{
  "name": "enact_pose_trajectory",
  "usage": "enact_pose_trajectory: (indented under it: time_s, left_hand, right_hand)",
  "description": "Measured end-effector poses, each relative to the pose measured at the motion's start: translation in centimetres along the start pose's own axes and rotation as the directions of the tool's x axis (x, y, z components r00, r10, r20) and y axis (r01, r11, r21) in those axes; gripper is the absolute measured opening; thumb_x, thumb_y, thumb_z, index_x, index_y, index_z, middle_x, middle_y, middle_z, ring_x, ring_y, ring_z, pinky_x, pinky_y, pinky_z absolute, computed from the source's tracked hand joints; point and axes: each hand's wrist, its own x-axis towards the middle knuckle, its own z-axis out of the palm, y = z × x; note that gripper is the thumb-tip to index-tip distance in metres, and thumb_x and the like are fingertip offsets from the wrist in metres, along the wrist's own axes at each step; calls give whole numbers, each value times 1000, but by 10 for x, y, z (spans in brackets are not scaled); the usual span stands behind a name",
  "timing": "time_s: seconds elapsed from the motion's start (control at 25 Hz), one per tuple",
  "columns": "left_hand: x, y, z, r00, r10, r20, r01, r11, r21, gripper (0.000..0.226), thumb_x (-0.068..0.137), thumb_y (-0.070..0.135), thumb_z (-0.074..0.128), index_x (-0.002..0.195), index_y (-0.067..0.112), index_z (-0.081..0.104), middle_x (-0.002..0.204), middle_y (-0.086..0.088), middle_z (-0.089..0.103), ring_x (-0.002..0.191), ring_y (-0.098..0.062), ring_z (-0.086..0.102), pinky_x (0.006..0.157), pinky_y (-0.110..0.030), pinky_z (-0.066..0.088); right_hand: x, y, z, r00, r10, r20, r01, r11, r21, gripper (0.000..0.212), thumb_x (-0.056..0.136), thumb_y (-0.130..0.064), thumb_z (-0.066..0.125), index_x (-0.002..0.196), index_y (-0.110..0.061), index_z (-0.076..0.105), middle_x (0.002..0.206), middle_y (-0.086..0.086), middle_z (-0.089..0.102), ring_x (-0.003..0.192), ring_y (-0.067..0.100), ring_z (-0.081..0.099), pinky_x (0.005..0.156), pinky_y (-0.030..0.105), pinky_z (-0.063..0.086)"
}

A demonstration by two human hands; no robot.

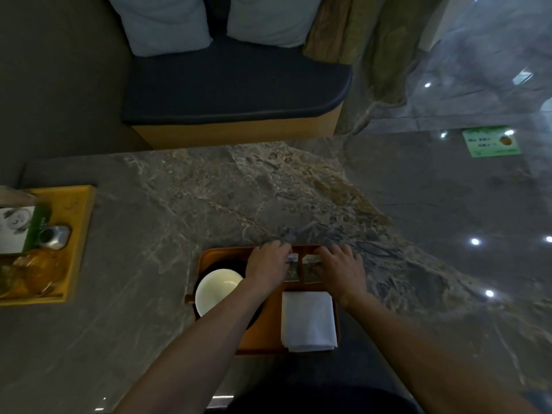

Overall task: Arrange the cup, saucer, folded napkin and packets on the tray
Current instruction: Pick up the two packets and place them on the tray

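Curled fingertips of the left hand [267,262] and right hand [340,265] each press a packet [292,258] flat at the far edge of the orange tray [260,339]; palms down, forearms reaching forward. Cup [216,291] sits left, folded napkin [307,319] right.

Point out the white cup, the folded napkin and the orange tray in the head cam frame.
white cup [216,289], head view, on its pale inner bowl.
folded napkin [307,321], head view, centre of its top face.
orange tray [265,327], head view, bare floor between the cup and the napkin.
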Motion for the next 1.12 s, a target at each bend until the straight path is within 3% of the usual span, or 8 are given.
enact_pose_trajectory:
  time_s: [0.24,0.48,0.64,0.88,1.12]
  left_hand:
    - [-5,-1,2,994,66,-85,-52,985,167,38,89,31,63,123,21,49,123,-5,51,114,-26,50,91,-40,47]
    - [-10,-1,-6,980,189,-62,-168,954,248,35,90,32,59,125,24,57,127,-2,54,121,-25,45,102,-43,32]
    - [-17,-1,-1,986,159,-41,-142,949,282,37,90,30,58,127,25,54,130,-4,53,122,-26,45,106,-46,28]
    - [-22,-1,4,991,112,-69,-89,957,277,43,89,34,61,130,28,49,127,-3,54,119,-26,47,105,-46,28]
    - [-21,0,6,992,101,-76,-77,961,265,47,88,35,62,132,30,47,128,-3,53,120,-26,47,105,-47,28]
  right_hand:
    - [-7,-2,1,999,4,-53,-4,1000,-6,45,85,-42,62,126,-28,48,123,3,52,111,25,45,87,41,41]
    - [-15,5,-1,965,-256,-46,252,964,-90,54,77,-35,75,127,-24,56,119,8,60,106,32,52,83,45,46]
    - [-13,2,0,972,-231,50,236,961,-143,61,82,-42,69,136,-27,46,128,8,53,115,32,46,91,46,41]
    - [-12,2,0,978,-209,22,210,966,-150,63,75,-40,77,131,-24,54,121,9,58,109,33,50,85,47,45]
    - [-11,2,-2,980,-194,33,197,970,-140,59,82,-42,68,135,-25,48,128,8,53,115,34,46,92,48,40]
